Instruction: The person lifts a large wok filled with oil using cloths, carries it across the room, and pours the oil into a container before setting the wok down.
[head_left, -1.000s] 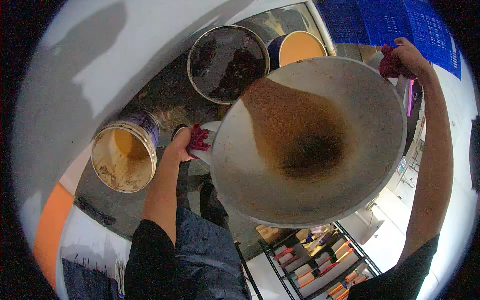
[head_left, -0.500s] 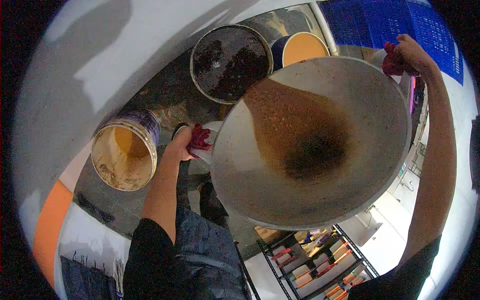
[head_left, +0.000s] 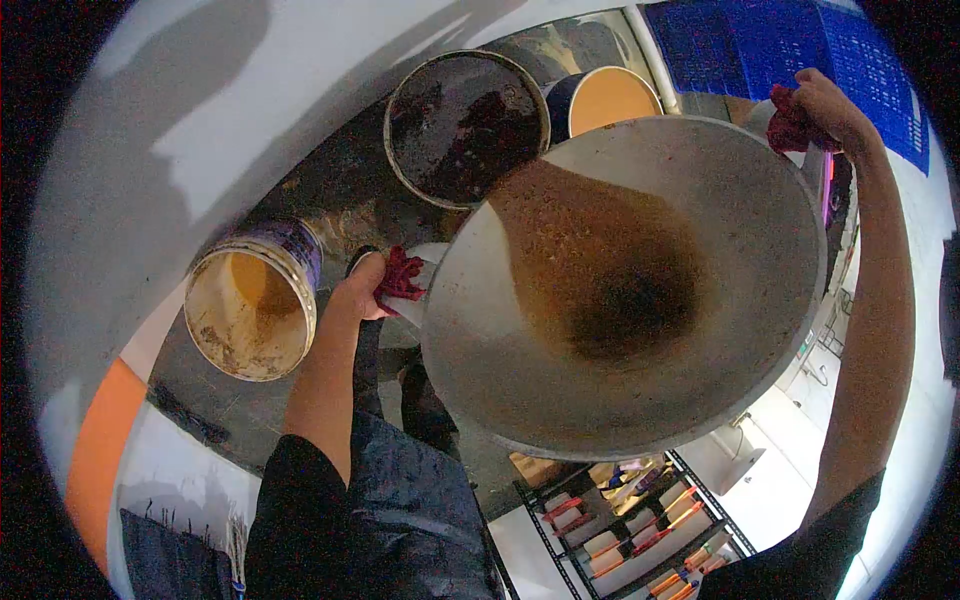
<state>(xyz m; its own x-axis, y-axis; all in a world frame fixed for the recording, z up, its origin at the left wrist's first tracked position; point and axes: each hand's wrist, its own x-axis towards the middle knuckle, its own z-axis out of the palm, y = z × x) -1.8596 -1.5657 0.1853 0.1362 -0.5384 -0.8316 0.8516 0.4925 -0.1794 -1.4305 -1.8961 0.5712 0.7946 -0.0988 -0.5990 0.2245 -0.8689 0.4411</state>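
Note:
A large grey metal wok (head_left: 480, 350) hangs tilted between my hands, a brown grainy residue (head_left: 590, 230) spread from its middle to its upper left rim. My left hand (head_left: 362, 285) is closed on its left handle through a dark red cloth (head_left: 402, 277). At the upper right, my right hand (head_left: 825, 105) grips the other handle through a second red cloth (head_left: 787, 122). The wok's upper left rim overlaps the edge of a round container of dark liquid (head_left: 460, 120); whether they touch I cannot tell.
Behind the wok stands a bucket with an orange-yellow surface (head_left: 615, 100). An open, stained bucket (head_left: 245, 325) is on the floor at left. Blue perforated crates (head_left: 780, 50) are at the upper right. A black rack (head_left: 640, 520) with orange-handled tools shows below the wok.
The wok and my right hand have shifted very slightly right in the view. The residue keeps nearly the same shape, and both hands keep their hold.

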